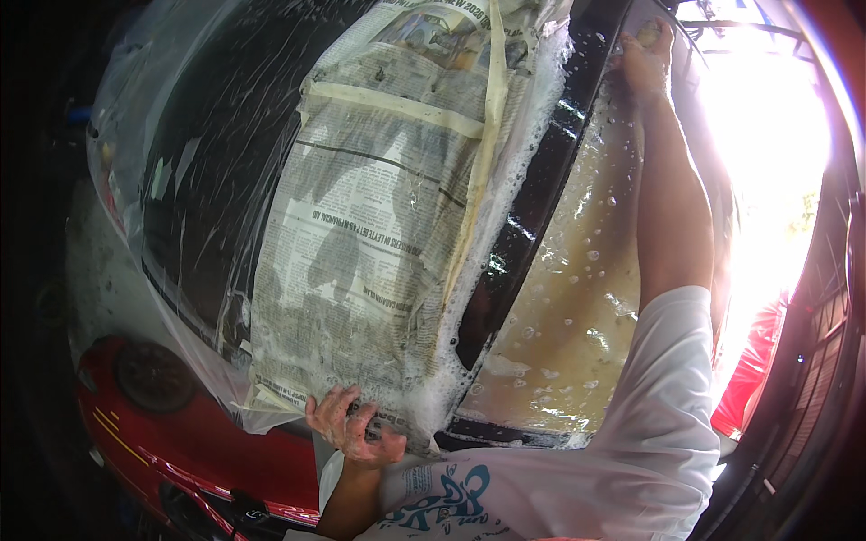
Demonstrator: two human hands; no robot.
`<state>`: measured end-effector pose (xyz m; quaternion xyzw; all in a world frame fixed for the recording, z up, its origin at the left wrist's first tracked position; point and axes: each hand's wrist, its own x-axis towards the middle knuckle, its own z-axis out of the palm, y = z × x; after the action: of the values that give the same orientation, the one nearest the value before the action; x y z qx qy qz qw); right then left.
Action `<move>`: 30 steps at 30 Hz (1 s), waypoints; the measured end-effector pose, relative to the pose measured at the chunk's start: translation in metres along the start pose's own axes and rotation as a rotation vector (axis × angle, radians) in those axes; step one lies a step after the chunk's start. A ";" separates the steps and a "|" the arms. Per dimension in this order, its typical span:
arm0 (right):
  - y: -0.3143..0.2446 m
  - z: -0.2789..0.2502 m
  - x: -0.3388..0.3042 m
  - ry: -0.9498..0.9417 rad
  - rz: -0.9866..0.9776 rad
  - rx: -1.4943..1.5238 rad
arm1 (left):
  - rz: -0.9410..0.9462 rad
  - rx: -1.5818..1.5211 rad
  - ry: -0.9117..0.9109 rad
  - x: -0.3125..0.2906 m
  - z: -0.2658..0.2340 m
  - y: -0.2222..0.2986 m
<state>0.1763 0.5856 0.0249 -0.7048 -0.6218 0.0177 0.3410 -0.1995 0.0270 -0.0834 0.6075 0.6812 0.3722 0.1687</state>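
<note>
In the head view, headlines are printed on the taped newspaper [347, 230], left of a soapy panel [555, 307]; the white T-shirt [613, 451] is blue-lettered; the left hand [356, 428] is placed, fingers bent, at the newspaper's near edge, the right hand [647, 65] outstretched forward; neither grip can be told

Matt grey newsprint [352, 225], wrinkled and darkened by damp patches, under 2 long strips of creased, dull cream paper tape [397, 109]; bubbly white foam [435, 395] along the rough paper edge; smooth black trim [520, 212], glossy and wet, beside a slick, reflective panel [577, 298] beaded with suds and water; thin clear plastic film [212, 365], shiny and crinkled, over a smooth, dark, glassy surface [230, 135]; soft white cloth of a printed shirt [559, 491], matt and loosely creased; polished red paintwork [257, 451] of a car, high-gloss with bright highlights
</note>
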 end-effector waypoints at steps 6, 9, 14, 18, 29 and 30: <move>-0.029 -0.009 -0.021 -0.200 0.013 0.065 | -0.001 -0.008 0.039 0.001 0.002 0.000; -0.026 -0.013 -0.021 -0.133 0.011 0.092 | -0.007 -0.007 0.030 0.002 0.001 0.001; -0.031 -0.019 -0.023 -0.046 0.158 0.146 | 0.017 -0.030 0.039 0.000 0.003 -0.002; -0.005 -0.003 -0.002 0.058 0.158 0.227 | 0.011 -0.032 0.032 0.001 0.002 -0.002; 0.081 0.030 0.071 0.308 -0.034 0.011 | 0.023 -0.018 0.016 -0.004 0.001 -0.003; 0.076 0.031 0.068 0.294 0.012 0.043 | 0.027 -0.015 0.018 -0.005 0.001 -0.003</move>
<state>0.2434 0.6605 -0.0095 -0.6961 -0.5603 -0.0706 0.4433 -0.2002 0.0223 -0.0878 0.6119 0.6717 0.3850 0.1618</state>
